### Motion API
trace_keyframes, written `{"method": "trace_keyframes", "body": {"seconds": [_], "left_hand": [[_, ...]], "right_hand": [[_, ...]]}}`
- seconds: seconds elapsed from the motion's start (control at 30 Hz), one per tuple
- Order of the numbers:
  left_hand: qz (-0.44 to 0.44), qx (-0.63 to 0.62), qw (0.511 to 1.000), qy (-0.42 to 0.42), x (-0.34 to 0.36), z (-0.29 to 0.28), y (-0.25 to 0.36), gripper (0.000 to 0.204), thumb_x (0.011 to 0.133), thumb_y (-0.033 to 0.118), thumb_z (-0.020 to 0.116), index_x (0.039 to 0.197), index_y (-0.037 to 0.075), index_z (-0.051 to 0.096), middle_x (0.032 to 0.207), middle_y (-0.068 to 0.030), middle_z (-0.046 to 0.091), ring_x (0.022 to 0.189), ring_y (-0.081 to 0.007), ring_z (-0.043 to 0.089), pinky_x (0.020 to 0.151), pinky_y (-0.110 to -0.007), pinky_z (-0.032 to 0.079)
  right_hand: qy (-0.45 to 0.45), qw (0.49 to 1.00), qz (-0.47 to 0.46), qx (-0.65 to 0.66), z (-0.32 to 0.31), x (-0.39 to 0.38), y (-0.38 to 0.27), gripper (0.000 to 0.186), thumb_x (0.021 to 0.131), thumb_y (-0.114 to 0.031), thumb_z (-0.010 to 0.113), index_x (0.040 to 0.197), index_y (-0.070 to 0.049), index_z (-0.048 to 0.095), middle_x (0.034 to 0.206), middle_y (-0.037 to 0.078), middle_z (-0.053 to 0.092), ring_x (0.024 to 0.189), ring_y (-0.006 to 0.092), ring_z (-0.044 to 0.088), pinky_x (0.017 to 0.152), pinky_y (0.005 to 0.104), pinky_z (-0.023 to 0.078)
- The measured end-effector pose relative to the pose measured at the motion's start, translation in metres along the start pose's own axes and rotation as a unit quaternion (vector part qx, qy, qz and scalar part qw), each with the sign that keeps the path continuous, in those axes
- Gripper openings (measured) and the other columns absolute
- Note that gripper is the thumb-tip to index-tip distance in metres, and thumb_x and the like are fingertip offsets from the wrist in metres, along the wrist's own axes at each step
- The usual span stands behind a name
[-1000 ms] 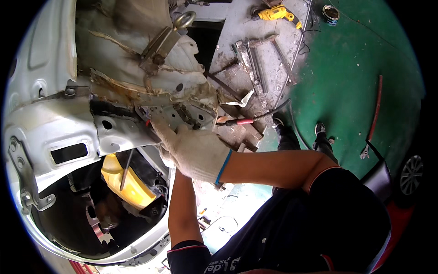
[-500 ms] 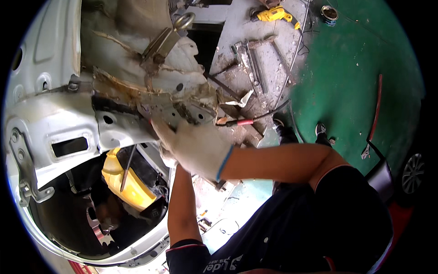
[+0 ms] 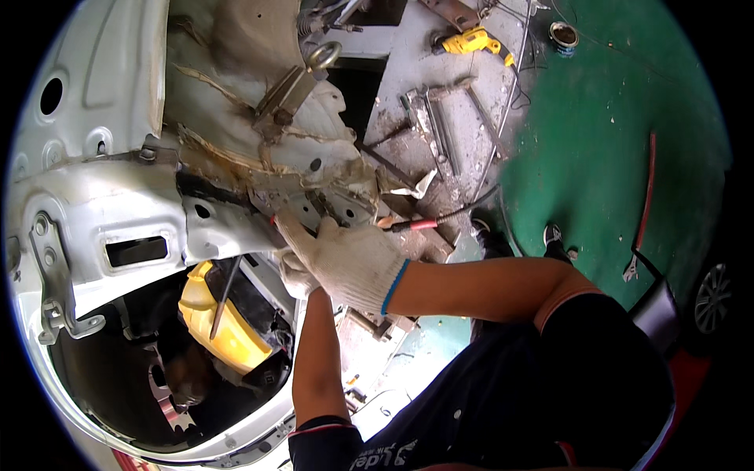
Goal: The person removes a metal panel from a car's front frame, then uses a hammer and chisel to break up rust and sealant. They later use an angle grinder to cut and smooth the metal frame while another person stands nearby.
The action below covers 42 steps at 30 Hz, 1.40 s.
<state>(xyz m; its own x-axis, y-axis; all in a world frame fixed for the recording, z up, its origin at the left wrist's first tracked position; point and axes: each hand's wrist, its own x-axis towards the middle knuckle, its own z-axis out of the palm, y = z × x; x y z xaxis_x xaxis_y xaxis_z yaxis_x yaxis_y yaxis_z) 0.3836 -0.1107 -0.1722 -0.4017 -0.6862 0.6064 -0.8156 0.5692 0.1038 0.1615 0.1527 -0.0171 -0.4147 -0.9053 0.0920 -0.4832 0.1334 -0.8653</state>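
My gloved right hand point(image 3: 345, 267) is curled at the torn, rusty metal seam point(image 3: 275, 180) of a white car body point(image 3: 126, 204). A small red item point(image 3: 273, 220) peeks out by its fingertips; whatever it grips is hidden. My left hand point(image 3: 297, 275), also gloved, is closed just below and behind the right one, beneath the bracket edge, mostly covered. A yellow plastic part point(image 3: 228, 337) with a dark rod across it lies inside the round opening under the hands.
On a littered grey platform point(image 3: 400, 71) are a yellow drill point(image 3: 471, 41), metal bars and a red-sleeved cable point(image 3: 423, 224). The green floor point(image 3: 589, 118) holds a tin point(image 3: 563, 37), a red hose point(image 3: 649, 180) and an adjustable wrench point(image 3: 630, 268). A car wheel point(image 3: 713, 298) is at far right.
The view has shifted a little, with the car body appearing slightly farther right and lower. Both hands stay at the same seam in nearly the same pose.
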Motion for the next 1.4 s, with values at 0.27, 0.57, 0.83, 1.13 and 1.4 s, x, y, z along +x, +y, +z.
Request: {"method": "trace_keyframes", "body": {"seconds": [0.27, 0.57, 0.83, 1.13, 1.4], "left_hand": [[0.065, 0.142, 0.985, -0.072, -0.007, 0.001, -0.020, 0.031, 0.096, 0.036, 0.052, 0.081, 0.010, 0.058, 0.082, -0.0128, 0.067, 0.071, -0.0387, 0.063, 0.060, -0.053, 0.051], [-0.025, 0.005, 0.998, -0.052, -0.007, 0.017, -0.032, 0.044, 0.098, 0.042, 0.042, 0.083, 0.007, 0.064, 0.088, -0.0180, 0.068, 0.080, -0.0431, 0.064, 0.071, -0.057, 0.050], [-0.021, 0.036, 0.998, -0.045, -0.007, -0.017, 0.015, 0.049, 0.101, 0.040, 0.035, 0.084, 0.005, 0.064, 0.091, -0.0204, 0.068, 0.083, -0.0464, 0.062, 0.075, -0.059, 0.047], [-0.056, 0.028, 0.997, -0.054, -0.007, -0.019, 0.020, 0.053, 0.102, 0.043, 0.034, 0.087, 0.004, 0.067, 0.091, -0.0214, 0.068, 0.082, -0.0471, 0.063, 0.074, -0.058, 0.049], [-0.036, 0.023, 0.998, -0.052, -0.005, -0.015, 0.015, 0.055, 0.103, 0.043, 0.031, 0.090, 0.003, 0.066, 0.094, -0.0240, 0.068, 0.087, -0.0486, 0.062, 0.078, -0.059, 0.048]], "right_hand": [[0.073, 0.996, -0.044, -0.005, 0.009, 0.003, 0.013, 0.064, 0.096, -0.019, 0.060, 0.154, -0.007, 0.035, 0.088, 0.020, 0.063, 0.062, 0.0313, 0.068, 0.051, 0.0434, 0.055], [0.137, 0.987, -0.070, -0.044, 0.019, 0.009, 0.016, 0.070, 0.090, -0.025, 0.067, 0.152, -0.009, 0.038, 0.088, 0.019, 0.063, 0.065, 0.0309, 0.069, 0.050, 0.0417, 0.055], [0.130, 0.986, -0.071, -0.073, 0.021, 0.005, 0.031, 0.075, 0.093, -0.023, 0.063, 0.160, -0.014, 0.031, 0.095, 0.022, 0.065, 0.068, 0.0322, 0.071, 0.052, 0.0453, 0.055], [0.190, 0.975, -0.109, -0.030, 0.046, 0.018, 0.054, 0.073, 0.090, -0.021, 0.066, 0.157, -0.016, 0.037, 0.098, 0.021, 0.060, 0.059, 0.0301, 0.065, 0.045, 0.0426, 0.051], [0.168, 0.968, -0.102, -0.154, 0.047, 0.021, 0.064, 0.076, 0.091, -0.019, 0.063, 0.161, -0.020, 0.032, 0.099, 0.021, 0.060, 0.057, 0.0270, 0.066, 0.044, 0.0409, 0.051]]}}
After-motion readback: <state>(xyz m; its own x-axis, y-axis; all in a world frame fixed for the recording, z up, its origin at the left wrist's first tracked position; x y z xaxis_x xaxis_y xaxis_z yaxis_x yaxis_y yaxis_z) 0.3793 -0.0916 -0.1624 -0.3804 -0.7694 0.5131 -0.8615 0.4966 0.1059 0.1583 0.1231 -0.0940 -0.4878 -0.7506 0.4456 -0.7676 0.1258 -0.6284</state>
